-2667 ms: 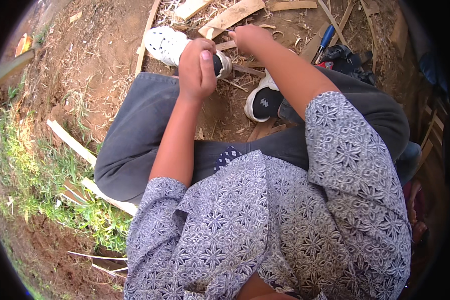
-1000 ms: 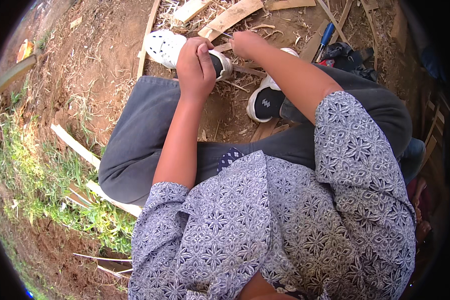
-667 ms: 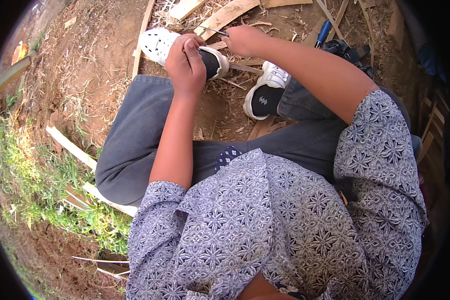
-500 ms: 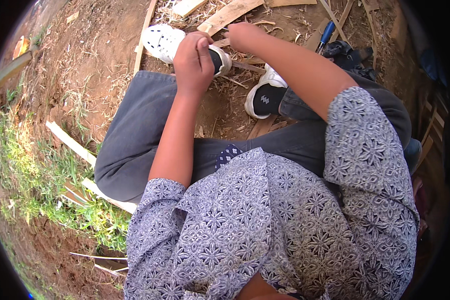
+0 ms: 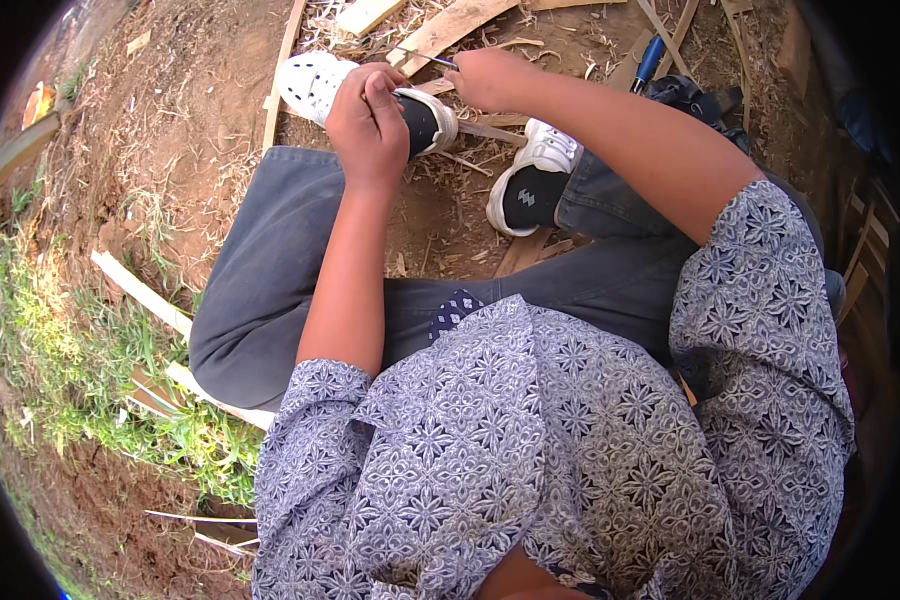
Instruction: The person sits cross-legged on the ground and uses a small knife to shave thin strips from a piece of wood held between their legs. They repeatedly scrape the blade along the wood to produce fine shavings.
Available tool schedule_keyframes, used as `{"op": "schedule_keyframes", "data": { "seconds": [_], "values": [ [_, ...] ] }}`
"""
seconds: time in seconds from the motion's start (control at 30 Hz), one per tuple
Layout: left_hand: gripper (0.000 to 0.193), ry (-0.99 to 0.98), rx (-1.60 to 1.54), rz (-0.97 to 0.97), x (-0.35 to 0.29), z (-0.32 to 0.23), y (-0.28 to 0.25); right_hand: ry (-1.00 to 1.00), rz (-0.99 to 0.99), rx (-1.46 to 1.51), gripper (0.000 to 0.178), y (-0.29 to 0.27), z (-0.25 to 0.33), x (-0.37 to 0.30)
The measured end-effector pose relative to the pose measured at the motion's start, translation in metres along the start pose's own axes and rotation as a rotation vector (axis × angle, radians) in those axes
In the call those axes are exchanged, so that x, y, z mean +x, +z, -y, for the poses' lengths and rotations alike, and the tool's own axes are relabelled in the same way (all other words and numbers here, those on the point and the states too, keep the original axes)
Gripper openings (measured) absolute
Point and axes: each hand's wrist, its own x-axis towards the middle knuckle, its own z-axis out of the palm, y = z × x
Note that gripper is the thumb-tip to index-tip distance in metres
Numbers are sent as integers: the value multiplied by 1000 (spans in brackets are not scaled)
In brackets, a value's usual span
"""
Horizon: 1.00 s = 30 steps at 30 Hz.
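Note:
My left hand (image 5: 368, 130) is closed, thumb uppermost, beside the white clog on my left foot (image 5: 312, 85). What its fingers grip is hidden from above. To its right, my right hand (image 5: 490, 80) is closed round the end of a thin dark blade (image 5: 428, 56), which looks like a knife's. The blade points left, passing just beyond my left hand and over a pale wooden board on the ground. Its handle is covered by my fingers. Between my hands and body, my legs in dark trousers (image 5: 270, 250) are folded, with a white shoe (image 5: 548, 150) on my right foot.
Pale boards (image 5: 460, 28) and wood shavings lie on the brown soil ahead. At the far right are a blue-handled tool (image 5: 650, 62) and a dark crumpled bundle (image 5: 685, 95). Grass (image 5: 80, 350) and wood strips (image 5: 140, 290) lie to my left.
My left hand has shifted slightly left. My right hand has moved a little right, its elbow swinging outward, and more of the blade now shows between my hands.

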Motion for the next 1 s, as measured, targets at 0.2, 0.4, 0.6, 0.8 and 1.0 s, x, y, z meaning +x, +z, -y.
{"op": "schedule_keyframes", "data": {
  "seconds": [0.2, 0.4, 0.6, 0.8, 1.0],
  "values": [
    [41, -39, 5, -40, 4, 2, -1, -24, -78, -43, 39, 17, -9, 19],
    [35, -88, 7, -19, 4, -2, -6, 67, -68, -44, 31, 20, -2, 20],
    [34, 57, 73, 92, -3, -4, 4, 206, -30, 18, 36, 23, -10, 15],
    [39, -64, -70, 12, 3, -2, -3, 4, -129, 175, 46, 30, -13, -7],
    [37, 64, 11, 78, 0, 2, 4, 55, -49, 100, 45, 21, -8, 2]
  ]
}}
